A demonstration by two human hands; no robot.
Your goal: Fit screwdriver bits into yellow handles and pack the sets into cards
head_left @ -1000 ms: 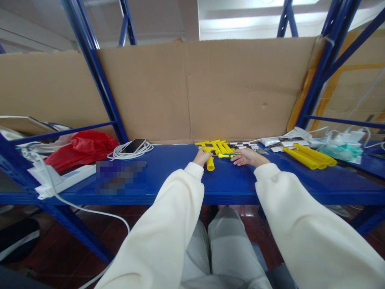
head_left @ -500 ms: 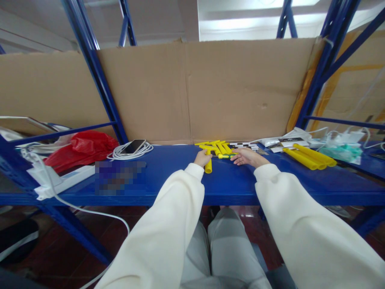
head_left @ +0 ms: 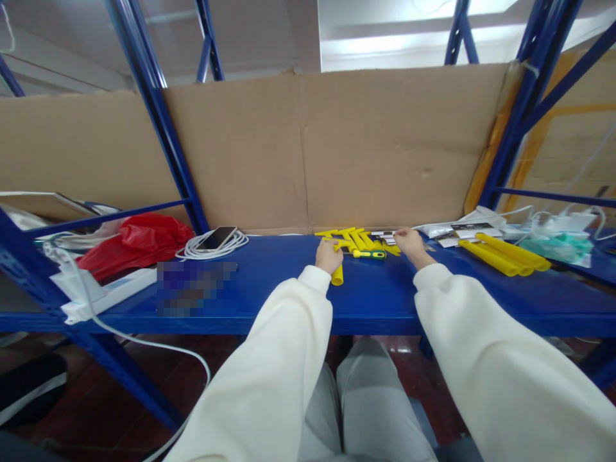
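Left hand closed around 1 yellow piece, right hand near yellow-green tool, its grip unclear

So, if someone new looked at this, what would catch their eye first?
Probably the yellow at the middle of the blue bench: the left hand grips a yellow piece beside a cluster of yellow pieces, with the right hand just right of them. Next, likely the red plastic at the far left and the yellow tubes on the right. Behind the hands stands a big cardboard sheet.
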